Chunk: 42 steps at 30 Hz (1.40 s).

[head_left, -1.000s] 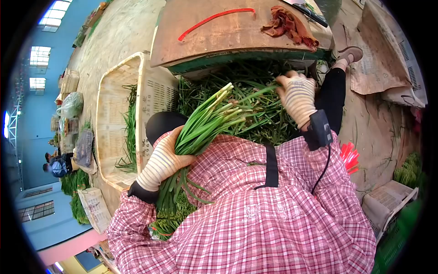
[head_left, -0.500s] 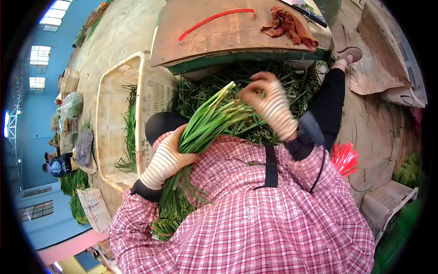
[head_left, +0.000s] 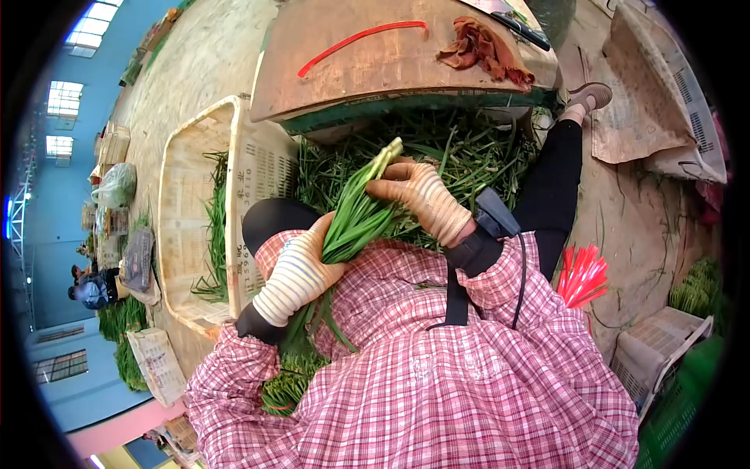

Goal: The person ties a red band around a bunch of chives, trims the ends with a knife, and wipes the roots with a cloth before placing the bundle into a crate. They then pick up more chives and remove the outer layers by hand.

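My left hand [head_left: 303,264], in a striped fingerless-style glove, is wrapped round a bunch of garlic chives [head_left: 353,220] above my lap. The pale stem ends point up and away, and the leaves hang down below my wrist. My right hand [head_left: 418,191], gloved alike with bare fingertips, is closed at the upper stems, thumb and fingers touching them. Another bunch of green stalks [head_left: 291,384] with a red tie lies under my left forearm.
A wooden board [head_left: 351,59] ahead bears a red strip [head_left: 361,45] and a crumpled cloth [head_left: 486,53]. Loose leaves [head_left: 476,156] pile below it. A pale crate [head_left: 233,211] with greens stands left. Red strips [head_left: 581,277] fan out at my right side. A person [head_left: 94,291] is far left.
My right hand has moved left and closed on the stem ends, where it was beside them before. The bunch looks narrower at the top. My left hand keeps its hold.
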### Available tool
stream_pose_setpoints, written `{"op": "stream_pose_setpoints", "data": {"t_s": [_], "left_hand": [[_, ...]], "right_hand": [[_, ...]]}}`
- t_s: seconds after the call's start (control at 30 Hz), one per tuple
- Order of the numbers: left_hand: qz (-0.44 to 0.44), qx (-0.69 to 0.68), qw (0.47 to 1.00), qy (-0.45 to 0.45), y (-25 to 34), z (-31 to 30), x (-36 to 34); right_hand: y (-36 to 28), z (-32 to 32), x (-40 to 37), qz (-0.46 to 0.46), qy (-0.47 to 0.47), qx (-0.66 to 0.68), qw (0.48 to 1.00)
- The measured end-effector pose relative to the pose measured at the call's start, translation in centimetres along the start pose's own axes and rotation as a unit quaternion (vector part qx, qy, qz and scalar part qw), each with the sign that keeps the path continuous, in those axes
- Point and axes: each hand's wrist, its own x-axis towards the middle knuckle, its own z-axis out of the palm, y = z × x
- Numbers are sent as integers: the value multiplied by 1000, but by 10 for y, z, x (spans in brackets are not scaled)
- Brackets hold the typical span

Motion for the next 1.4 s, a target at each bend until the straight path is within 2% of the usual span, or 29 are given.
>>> {"op": "stream_pose_setpoints", "data": {"t_s": [0.03, 0.2, 0.23, 0.3, 0.33, 0.37, 0.43, 0.5, 0.67, 0.77, 0.87, 0.93, 0.97, 1.03, 1.07, 1.1, 1.13, 1.2, 1.23, 1.27, 1.3, 1.37, 1.4], "left_hand": [[4, 3, 1000, -5, -3, 1, 1], [-12, 8, 1000, -4, 1, -3, 1], [-10, 0, 1000, -5, 0, -5, -2], [-9, -10, 1000, -6, -1, -8, -4], [-10, -13, 1000, -7, 0, -10, -5], [-13, -16, 1000, -8, 1, -11, -7], [-31, 8, 999, -19, 4, -13, -5], [-30, 8, 999, -36, 6, -13, -1], [-16, 17, 998, -61, 26, -12, -6], [-17, -11, 997, -77, 27, -13, -7], [-26, -20, 995, -97, 26, -20, -9], [-45, -18, 993, -110, 26, -23, -8], [-36, -31, 993, -112, 23, -25, -9], [-18, -57, 992, -115, 15, -29, -14], [-39, -98, 991, -80, 20, -27, -20], [-44, -97, 992, -72, 17, -27, -22], [-49, -95, 992, -65, 15, -29, -23], [-45, -88, 993, -60, 12, -27, -20], [-35, -81, 994, -63, 12, -25, -16], [-24, -73, 995, -66, 13, -24, -13], [-25, -72, 994, -72, 12, -24, -12], [-28, -70, 994, -83, 11, -26, -11], [-32, -74, 993, -87, 12, -26, -12]], "right_hand": [[4, -1, 1, -23, -9, 7, 1000], [9, -14, 11, 33, 103, 140, 984], [14, -24, 21, -30, 165, 158, 973], [11, -54, 23, -132, 228, -47, 963], [11, -58, 22, -218, 194, -87, 952], [14, -60, 17, -290, 181, -213, 915], [-15, -37, -7, -413, 141, -449, 780], [-14, -29, -8, -426, 74, -512, 742], [-16, -36, 2, -435, -4, -509, 743], [-5, -39, 10, -414, -81, -378, 824], [-4, -33, 3, -269, -97, -213, 934], [-3, -34, 2, -188, -83, -104, 973], [-6, -38, 2, -178, -25, -100, 979], [6, -75, 16, -180, 109, -268, 940], [1, -97, 13, -200, 145, -454, 856], [-8, -109, 8, -212, 175, -619, 736], [-9, -109, 9, -265, 209, -576, 745], [-22, -89, -6, -188, 75, -415, 887], [-29, -72, -15, -143, 8, -322, 936], [-23, -63, -16, -57, -91, -168, 980], [-18, -56, -19, -25, -112, -156, 981], [-17, -64, -15, -45, -85, -164, 982], [-14, -71, -12, -70, -34, -201, 976]]}}
